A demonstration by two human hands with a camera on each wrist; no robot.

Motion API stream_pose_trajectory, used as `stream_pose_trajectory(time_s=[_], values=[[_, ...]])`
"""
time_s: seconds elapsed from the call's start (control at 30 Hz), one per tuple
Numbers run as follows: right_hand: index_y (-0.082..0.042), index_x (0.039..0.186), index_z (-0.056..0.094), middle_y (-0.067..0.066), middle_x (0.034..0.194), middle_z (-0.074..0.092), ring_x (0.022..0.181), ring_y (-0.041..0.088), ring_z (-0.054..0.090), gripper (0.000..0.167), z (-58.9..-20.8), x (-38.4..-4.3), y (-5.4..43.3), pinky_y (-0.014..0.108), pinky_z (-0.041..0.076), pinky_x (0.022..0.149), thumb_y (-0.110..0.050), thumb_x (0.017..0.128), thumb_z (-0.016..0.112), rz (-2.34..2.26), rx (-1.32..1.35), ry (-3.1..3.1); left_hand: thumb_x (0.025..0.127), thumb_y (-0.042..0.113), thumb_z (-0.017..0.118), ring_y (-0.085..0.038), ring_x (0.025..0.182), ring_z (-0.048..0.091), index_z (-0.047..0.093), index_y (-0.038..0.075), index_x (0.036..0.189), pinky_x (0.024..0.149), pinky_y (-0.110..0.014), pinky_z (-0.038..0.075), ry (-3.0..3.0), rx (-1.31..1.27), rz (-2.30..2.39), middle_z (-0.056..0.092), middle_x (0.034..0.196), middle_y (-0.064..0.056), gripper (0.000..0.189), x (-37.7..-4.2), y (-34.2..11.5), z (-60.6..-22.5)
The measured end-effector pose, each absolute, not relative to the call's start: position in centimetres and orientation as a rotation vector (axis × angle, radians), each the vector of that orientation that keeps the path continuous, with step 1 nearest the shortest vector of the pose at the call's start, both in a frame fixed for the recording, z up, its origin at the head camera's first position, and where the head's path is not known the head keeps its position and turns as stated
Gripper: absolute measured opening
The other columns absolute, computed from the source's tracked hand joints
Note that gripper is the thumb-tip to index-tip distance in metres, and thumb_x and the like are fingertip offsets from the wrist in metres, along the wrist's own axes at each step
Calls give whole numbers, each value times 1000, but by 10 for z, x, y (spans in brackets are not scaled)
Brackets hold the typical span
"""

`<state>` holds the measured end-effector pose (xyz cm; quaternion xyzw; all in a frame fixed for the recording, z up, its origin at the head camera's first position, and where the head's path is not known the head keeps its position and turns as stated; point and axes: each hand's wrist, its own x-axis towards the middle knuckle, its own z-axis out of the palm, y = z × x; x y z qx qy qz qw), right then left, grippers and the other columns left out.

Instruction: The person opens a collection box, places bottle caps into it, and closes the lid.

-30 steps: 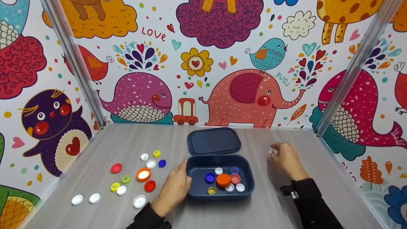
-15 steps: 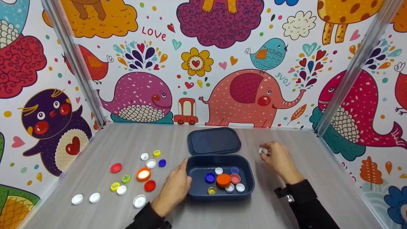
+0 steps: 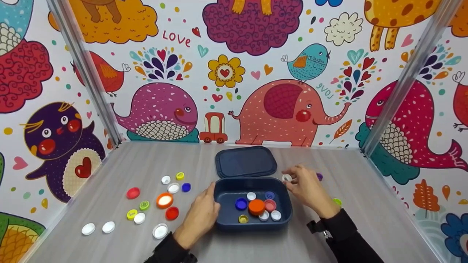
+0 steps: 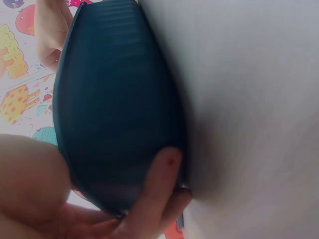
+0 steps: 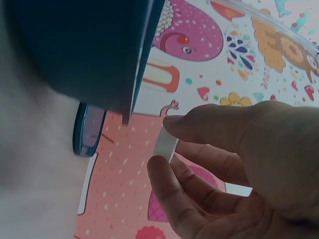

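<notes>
My right hand pinches a white bottle cap between thumb and fingertips, just right of the box's far right corner. In the right wrist view the cap is edge-on. My left hand rests against the left end of the dark blue box, its fingers lying on the outer wall. Inside the box lie several caps: an orange cap, a blue cap, a pink cap, a gold cap and white ones.
Behind the box lies its dark blue lid. Several loose caps are spread to the left, among them a red cap and an orange-rimmed cap. A purple cap and a green cap lie partly behind my right arm.
My right hand has moved left toward the box with the white bottle cap, uncovering a purple and a green cap. The left hand and the box have stayed in place.
</notes>
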<state>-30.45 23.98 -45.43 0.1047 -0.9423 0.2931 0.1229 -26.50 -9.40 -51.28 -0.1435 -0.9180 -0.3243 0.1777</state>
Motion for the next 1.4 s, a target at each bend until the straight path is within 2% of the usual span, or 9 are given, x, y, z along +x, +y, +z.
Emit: stream_pose_trajectory(time_s=[0.3, 0.47, 0.83, 1.1, 1.27, 1.4], values=[[-3, 122, 87, 14, 114, 78, 96, 26, 84, 27, -460, -298, 228, 44, 74, 86, 3, 96, 90, 843, 448, -2747, 95, -5, 73, -48, 124, 81, 60, -13, 157, 105, -61, 67, -2612, -407, -918, 78, 143, -32, 63, -266, -95, -513], [-3, 118, 87, 13, 109, 78, 88, 18, 77, 25, -465, -296, 222, 38, 73, 81, 4, 94, 91, 810, 580, -2721, 95, -6, 73, -48, 124, 81, 60, -13, 157, 105, -61, 67, -2610, -409, -920, 78, 143, -32, 63, -266, -95, -513], [1, 117, 87, 15, 106, 77, 89, 20, 79, 23, -474, -294, 214, 32, 71, 79, 6, 95, 89, 812, 722, -2717, 96, -6, 74, -48, 127, 80, 59, -14, 157, 107, -60, 66, -2616, -407, -920, 77, 144, -34, 63, -266, -95, -513], [2, 121, 86, 20, 111, 79, 97, 34, 81, 27, -474, -294, 214, 43, 73, 86, 5, 95, 90, 824, 728, -2739, 97, -5, 74, -49, 130, 79, 59, -14, 157, 110, -62, 65, -2621, -404, -944, 76, 146, -35, 63, -266, -95, -512], [2, 121, 86, 22, 112, 79, 99, 37, 82, 27, -473, -293, 214, 47, 73, 88, 4, 95, 91, 830, 697, -2740, 96, -6, 73, -48, 125, 81, 59, -15, 156, 105, -60, 67, -2600, -428, -897, 77, 143, -33, 63, -266, -95, -514], [2, 120, 86, 21, 111, 80, 98, 37, 83, 26, -472, -293, 215, 46, 73, 89, 3, 95, 91, 835, 682, -2723, 95, -7, 73, -47, 122, 81, 59, -15, 156, 102, -60, 68, -2592, -443, -881, 78, 142, -33, 63, -266, -96, -515]])
